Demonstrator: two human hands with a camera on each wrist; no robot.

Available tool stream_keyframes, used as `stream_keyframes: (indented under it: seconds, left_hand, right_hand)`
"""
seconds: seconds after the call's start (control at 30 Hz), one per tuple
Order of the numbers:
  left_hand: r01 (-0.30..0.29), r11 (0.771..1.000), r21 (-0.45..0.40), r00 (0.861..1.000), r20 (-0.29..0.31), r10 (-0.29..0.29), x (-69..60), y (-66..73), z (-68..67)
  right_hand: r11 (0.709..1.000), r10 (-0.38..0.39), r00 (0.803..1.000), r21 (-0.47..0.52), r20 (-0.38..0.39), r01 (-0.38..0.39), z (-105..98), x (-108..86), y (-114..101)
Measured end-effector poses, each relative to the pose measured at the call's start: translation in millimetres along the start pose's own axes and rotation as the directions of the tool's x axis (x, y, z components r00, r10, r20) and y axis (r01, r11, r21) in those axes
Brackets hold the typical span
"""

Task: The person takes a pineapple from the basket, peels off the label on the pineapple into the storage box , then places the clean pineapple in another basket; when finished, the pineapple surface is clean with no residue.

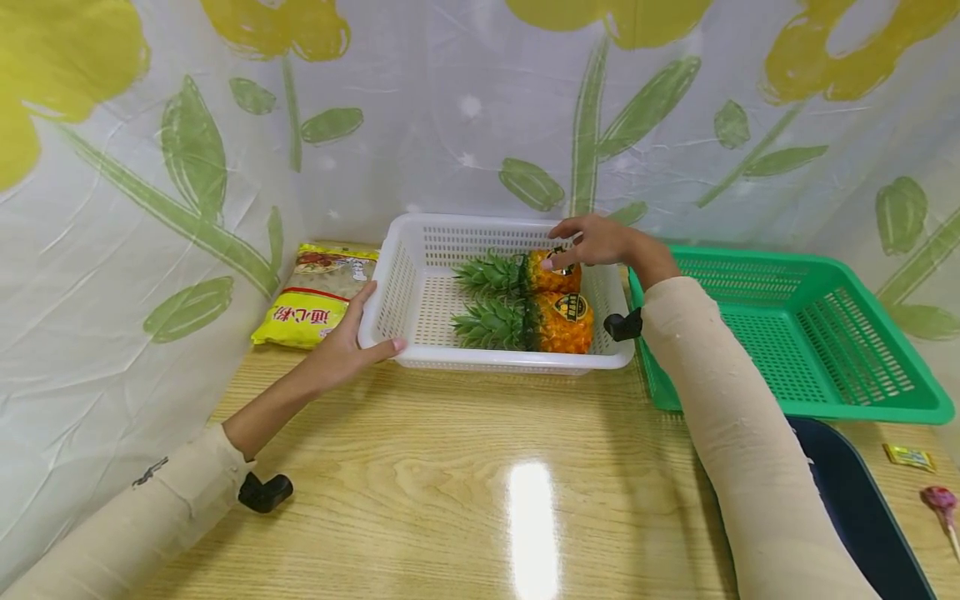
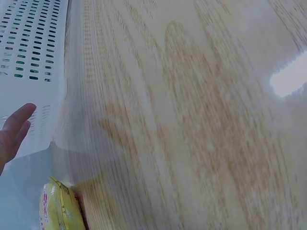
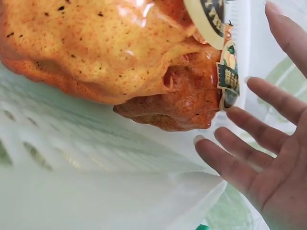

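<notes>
Over the right end of the white basket (image 1: 495, 361), we have our right hand (image 1: 596, 242) with its fingers spread wide, tips just beside the far pineapple (image 1: 551, 282); we cannot tell whether any of them touch it. At the basket's left near corner, we hold our left hand (image 1: 347, 348) with thumb and fingers well apart and straight, the thumb on the near rim and the fingers along the left side. Inside the basket, toward its right end, we see the far pineapple lying on its side next to the near pineapple (image 1: 558, 332), both with green crowns pointing left and dark labels on their orange bodies. Just beyond our left hand lies a yellow bag (image 1: 303, 323). Beside the basket, on our right, stands a green basket (image 1: 832, 408), with a dark blue tray (image 1: 862, 500) nearer us, partly hidden by our right sleeve (image 1: 720, 375). Farther right, we have a small yellow packet (image 1: 910, 457) and a lollipop (image 1: 940, 498) on the wooden table (image 1: 405, 483). A flowered curtain (image 1: 450, 100) hangs behind everything.
</notes>
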State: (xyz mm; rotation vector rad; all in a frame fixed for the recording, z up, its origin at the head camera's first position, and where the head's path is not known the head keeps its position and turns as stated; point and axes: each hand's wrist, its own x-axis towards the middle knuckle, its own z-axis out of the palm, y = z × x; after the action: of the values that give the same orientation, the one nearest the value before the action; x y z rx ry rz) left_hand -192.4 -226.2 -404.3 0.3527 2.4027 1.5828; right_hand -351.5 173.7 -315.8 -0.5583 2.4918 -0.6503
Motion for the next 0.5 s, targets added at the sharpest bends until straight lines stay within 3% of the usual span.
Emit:
stream_keyframes:
  seconds: [0.5]
  left_hand:
    - [0.002, 1.0, -0.001, 1.0, 0.013, -0.002, 0.5, 1.1, -1.1]
  right_hand:
    - [0.997, 0.065, 0.993, 0.039, 0.1, -0.07, 4.4, 10.1, -1.4]
